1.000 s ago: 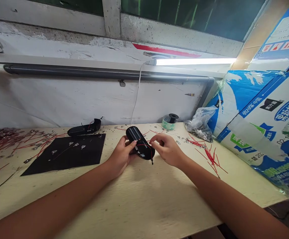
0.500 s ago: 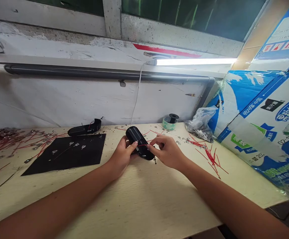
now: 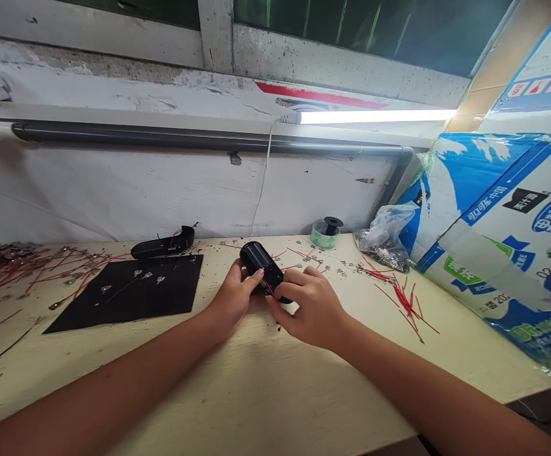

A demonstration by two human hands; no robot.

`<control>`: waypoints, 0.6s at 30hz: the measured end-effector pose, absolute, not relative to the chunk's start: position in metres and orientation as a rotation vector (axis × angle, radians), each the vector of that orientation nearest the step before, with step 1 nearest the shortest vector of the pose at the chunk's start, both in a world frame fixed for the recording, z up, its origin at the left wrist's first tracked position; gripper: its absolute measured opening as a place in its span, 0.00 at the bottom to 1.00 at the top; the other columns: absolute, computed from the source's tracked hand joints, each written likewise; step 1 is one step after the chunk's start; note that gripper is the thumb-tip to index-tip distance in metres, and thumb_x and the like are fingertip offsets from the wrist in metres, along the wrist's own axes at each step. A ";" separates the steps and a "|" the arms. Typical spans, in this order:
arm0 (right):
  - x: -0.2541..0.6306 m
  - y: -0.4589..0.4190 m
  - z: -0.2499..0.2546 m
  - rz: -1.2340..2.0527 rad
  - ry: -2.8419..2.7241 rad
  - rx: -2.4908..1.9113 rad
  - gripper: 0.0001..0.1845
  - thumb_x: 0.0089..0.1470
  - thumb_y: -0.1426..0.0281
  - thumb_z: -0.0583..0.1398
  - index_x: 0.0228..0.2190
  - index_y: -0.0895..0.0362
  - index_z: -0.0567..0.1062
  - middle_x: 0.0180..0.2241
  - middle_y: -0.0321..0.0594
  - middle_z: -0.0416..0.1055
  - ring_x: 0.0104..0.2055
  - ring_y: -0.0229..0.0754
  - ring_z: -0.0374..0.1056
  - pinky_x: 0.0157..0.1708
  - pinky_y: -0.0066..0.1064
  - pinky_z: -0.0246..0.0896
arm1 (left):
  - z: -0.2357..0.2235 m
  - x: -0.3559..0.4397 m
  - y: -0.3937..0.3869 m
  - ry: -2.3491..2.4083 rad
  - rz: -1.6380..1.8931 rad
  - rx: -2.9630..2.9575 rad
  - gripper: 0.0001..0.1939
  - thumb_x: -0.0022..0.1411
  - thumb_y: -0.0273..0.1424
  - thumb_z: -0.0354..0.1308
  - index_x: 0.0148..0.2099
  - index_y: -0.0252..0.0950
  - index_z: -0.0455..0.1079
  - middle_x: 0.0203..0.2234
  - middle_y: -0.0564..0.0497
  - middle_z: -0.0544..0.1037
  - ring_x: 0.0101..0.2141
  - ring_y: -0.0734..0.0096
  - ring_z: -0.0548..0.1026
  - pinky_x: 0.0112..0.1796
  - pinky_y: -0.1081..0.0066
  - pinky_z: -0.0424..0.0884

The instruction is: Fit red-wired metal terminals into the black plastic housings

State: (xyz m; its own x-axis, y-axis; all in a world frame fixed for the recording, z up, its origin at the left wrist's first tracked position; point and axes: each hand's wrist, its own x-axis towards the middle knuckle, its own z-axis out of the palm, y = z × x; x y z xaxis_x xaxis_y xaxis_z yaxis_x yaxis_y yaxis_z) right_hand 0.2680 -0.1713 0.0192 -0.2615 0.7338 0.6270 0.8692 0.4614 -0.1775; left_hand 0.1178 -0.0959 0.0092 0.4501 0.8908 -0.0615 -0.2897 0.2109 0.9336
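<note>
My left hand [image 3: 232, 292] is closed around the left side of a glossy black plastic housing [image 3: 258, 256], long and round-ended, tilted above the table. Its thumb presses near the middle of the housing. My right hand [image 3: 311, 307] is closed at the housing's lower end, thumb and forefinger pinching a thin red wire [image 3: 268, 286] that lies against the housing. The right fingers cover part of that end. A second black housing [image 3: 161, 246], with thin wires on it, rests at the back left behind a black sheet [image 3: 161, 304].
Small metal pieces [image 3: 147, 275] lie on the sheet. Red wires with metal ends [image 3: 66, 269] spread at left; more red wires [image 3: 406, 301] lie at right. A tape roll [image 3: 323, 237] with a black spool [image 3: 333, 223], a plastic bag of metal bits [image 3: 387, 237] and a carton [image 3: 494, 240] stand behind.
My right hand has moved left and slightly down along the housing. The red wire, stretched across the housing before, now runs down toward its lower end. My left hand keeps its hold.
</note>
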 end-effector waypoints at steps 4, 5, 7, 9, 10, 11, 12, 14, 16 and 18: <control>0.265 -0.172 0.016 -0.441 -2.103 -1.286 0.14 0.61 0.68 0.58 0.24 0.57 0.76 0.26 0.38 0.71 0.26 0.37 0.60 0.34 0.36 0.46 | 0.010 0.118 -0.096 0.699 0.924 1.022 0.18 0.60 0.32 0.65 0.50 0.39 0.63 0.41 0.48 0.76 0.41 0.66 0.77 0.41 0.64 0.76; 0.264 -0.172 0.014 -0.454 -2.108 -1.285 0.14 0.61 0.67 0.58 0.25 0.57 0.76 0.26 0.38 0.71 0.26 0.37 0.60 0.34 0.37 0.45 | 0.010 0.118 -0.096 0.694 0.921 1.021 0.18 0.60 0.32 0.65 0.50 0.39 0.63 0.41 0.48 0.76 0.40 0.65 0.77 0.41 0.64 0.76; 0.263 -0.171 0.012 -0.462 -2.111 -1.292 0.13 0.61 0.66 0.59 0.26 0.57 0.77 0.27 0.38 0.71 0.26 0.36 0.59 0.34 0.36 0.45 | 0.011 0.118 -0.097 0.689 0.906 1.017 0.18 0.60 0.33 0.65 0.49 0.39 0.63 0.40 0.48 0.76 0.39 0.65 0.77 0.39 0.64 0.76; 0.264 -0.170 0.011 -0.463 -2.104 -1.307 0.13 0.61 0.65 0.60 0.26 0.57 0.76 0.28 0.38 0.71 0.26 0.36 0.60 0.35 0.36 0.45 | 0.011 0.117 -0.097 0.685 0.882 1.012 0.19 0.59 0.33 0.65 0.50 0.39 0.63 0.39 0.48 0.76 0.36 0.65 0.78 0.36 0.65 0.76; 0.264 -0.169 0.011 -0.465 -2.096 -1.318 0.13 0.61 0.64 0.61 0.26 0.57 0.76 0.28 0.38 0.72 0.26 0.36 0.60 0.35 0.36 0.45 | 0.012 0.116 -0.097 0.678 0.870 1.009 0.19 0.59 0.33 0.65 0.50 0.39 0.63 0.38 0.49 0.76 0.35 0.66 0.78 0.35 0.65 0.76; 0.264 -0.169 0.011 -0.467 -2.087 -1.329 0.14 0.61 0.63 0.61 0.27 0.57 0.75 0.29 0.37 0.72 0.27 0.36 0.61 0.35 0.36 0.45 | 0.012 0.116 -0.096 0.669 0.857 1.008 0.19 0.60 0.33 0.65 0.49 0.39 0.63 0.38 0.49 0.76 0.34 0.66 0.78 0.34 0.65 0.76; 0.265 -0.169 0.011 -0.466 -2.076 -1.339 0.14 0.61 0.62 0.62 0.27 0.57 0.75 0.28 0.37 0.72 0.27 0.37 0.62 0.35 0.35 0.45 | 0.011 0.116 -0.096 0.662 0.847 1.006 0.18 0.60 0.33 0.65 0.49 0.39 0.63 0.37 0.49 0.76 0.34 0.66 0.78 0.33 0.66 0.76; 0.265 -0.168 0.011 -0.453 -2.050 -1.351 0.14 0.60 0.60 0.63 0.28 0.57 0.74 0.28 0.37 0.73 0.27 0.38 0.63 0.35 0.35 0.46 | 0.010 0.115 -0.094 0.647 0.840 0.997 0.17 0.60 0.33 0.66 0.48 0.39 0.64 0.36 0.49 0.76 0.34 0.66 0.78 0.34 0.67 0.76; 0.266 -0.167 0.011 -0.428 -2.025 -1.350 0.14 0.60 0.59 0.64 0.31 0.57 0.75 0.29 0.38 0.75 0.28 0.38 0.64 0.36 0.35 0.47 | 0.010 0.114 -0.093 0.631 0.833 0.986 0.17 0.60 0.33 0.65 0.49 0.39 0.64 0.37 0.49 0.76 0.34 0.67 0.77 0.34 0.67 0.76; 0.265 -0.167 0.012 -0.410 -2.015 -1.337 0.15 0.60 0.57 0.64 0.35 0.57 0.76 0.31 0.39 0.76 0.29 0.39 0.65 0.36 0.35 0.48 | 0.010 0.114 -0.093 0.623 0.817 0.981 0.18 0.60 0.33 0.65 0.50 0.39 0.65 0.37 0.48 0.77 0.34 0.67 0.77 0.33 0.68 0.75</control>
State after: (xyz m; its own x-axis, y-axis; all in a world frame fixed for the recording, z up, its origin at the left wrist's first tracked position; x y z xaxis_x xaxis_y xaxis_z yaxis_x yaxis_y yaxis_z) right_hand 0.2653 -0.1668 0.0119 -0.2456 0.6873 0.6836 0.8997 0.4241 -0.1031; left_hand 0.1136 -0.0928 0.0103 0.5550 0.8263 -0.0957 -0.3113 0.3130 0.8973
